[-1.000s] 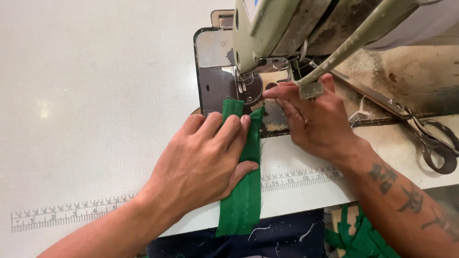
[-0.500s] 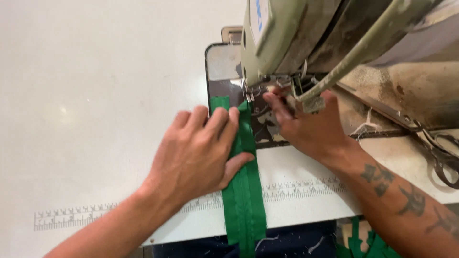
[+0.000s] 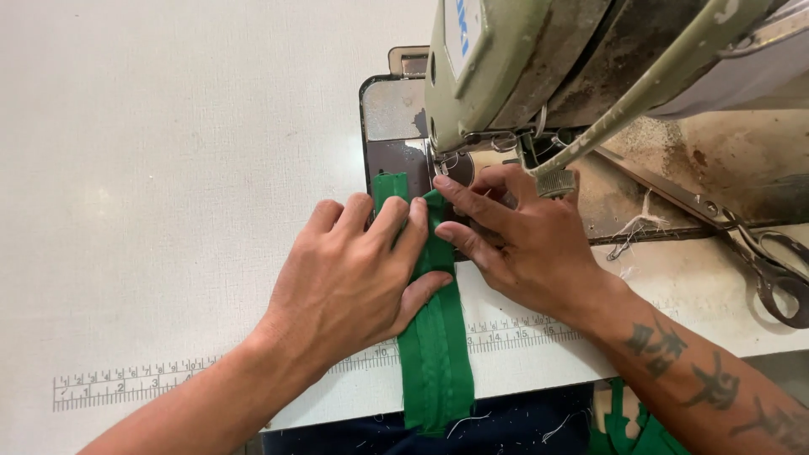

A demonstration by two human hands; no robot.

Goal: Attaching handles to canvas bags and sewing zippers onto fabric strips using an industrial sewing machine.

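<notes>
A long green fabric strip [image 3: 436,354] lies on the white sewing table [image 3: 168,211], running from the table's front edge up to the needle area of a grey-green sewing machine [image 3: 506,76]. My left hand [image 3: 354,278] lies flat on the strip's left side, fingers spread and pressing it down. My right hand [image 3: 522,240] rests on the strip's right edge beside the presser foot [image 3: 451,164], its fingertips pinching the folded edge just in front of the needle. The far end of the strip sits on the metal needle plate [image 3: 392,152].
Scissors [image 3: 775,270] lie at the right on the machine bed. A printed ruler [image 3: 126,383] runs along the table's front edge. More green fabric [image 3: 624,421] hangs below the table at the lower right. Loose thread scraps [image 3: 628,240] lie by the machine.
The view has shifted right and down a little. Both hands have stayed on the strip, and the strip now lies straighter and reaches further under the machine head.
</notes>
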